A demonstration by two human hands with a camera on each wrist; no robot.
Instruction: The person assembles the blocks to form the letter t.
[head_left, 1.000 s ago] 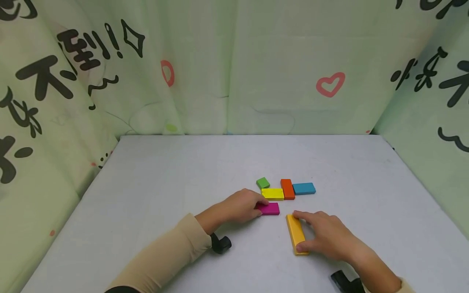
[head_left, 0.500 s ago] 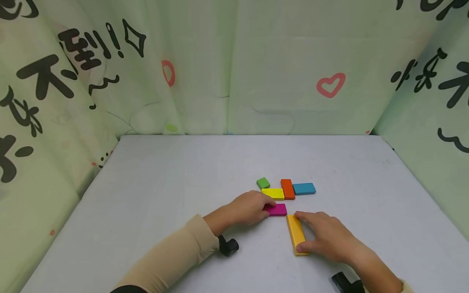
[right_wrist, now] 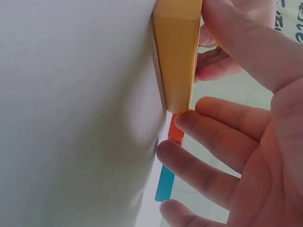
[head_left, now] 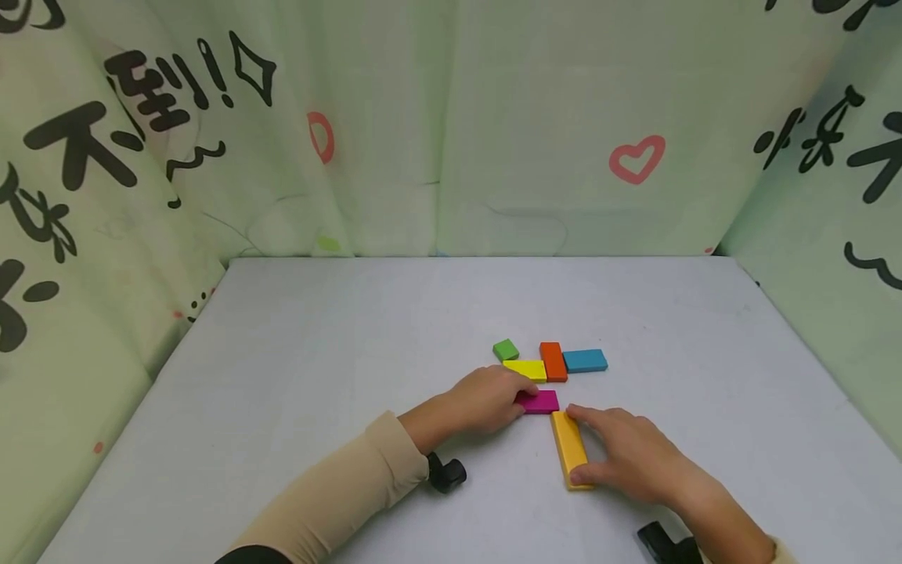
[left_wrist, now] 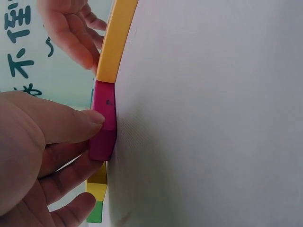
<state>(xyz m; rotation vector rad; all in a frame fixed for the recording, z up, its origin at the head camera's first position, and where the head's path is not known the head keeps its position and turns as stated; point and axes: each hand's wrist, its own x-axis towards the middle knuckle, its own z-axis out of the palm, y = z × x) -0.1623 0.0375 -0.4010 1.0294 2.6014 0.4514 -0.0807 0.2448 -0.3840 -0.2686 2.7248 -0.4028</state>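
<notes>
My left hand pinches a magenta block between thumb and fingers, over its left part. In the left wrist view, the magenta block lies flat on the table with its far end right at the end of a longer amber block. My right hand holds that amber block lengthwise, index finger at its far end and thumb at its near end. In the right wrist view, the thumb lies along the amber block, while the other fingers of the right hand are spread beside it.
Just beyond the hands lie a yellow block, a red-orange block, a blue block and a small green block, grouped close together. The white table has a printed green curtain around its back and sides.
The left hand has slid the magenta block to the right, up to the far end of the amber block. The right hand and amber block stay nearly still.
</notes>
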